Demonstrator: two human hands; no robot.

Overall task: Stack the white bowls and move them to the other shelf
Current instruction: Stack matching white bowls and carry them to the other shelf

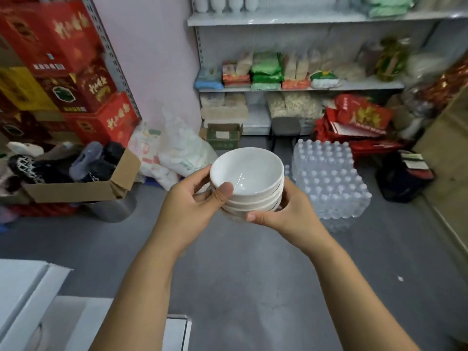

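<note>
The stack of bowls [247,183] sits between the left hand [188,206] and right hand [286,211], above the floor [240,274]. A box [76,191] lies left, a bottle pack [329,183] right, the shelf [304,20] far behind.

Plain white bowls [247,178] at centre; red boxes [71,41] with gold lettering at ten o'clock; green packets [266,69] at one o'clock; grey floor [228,262] at six; pale pink wall [152,59] at eleven.
</note>
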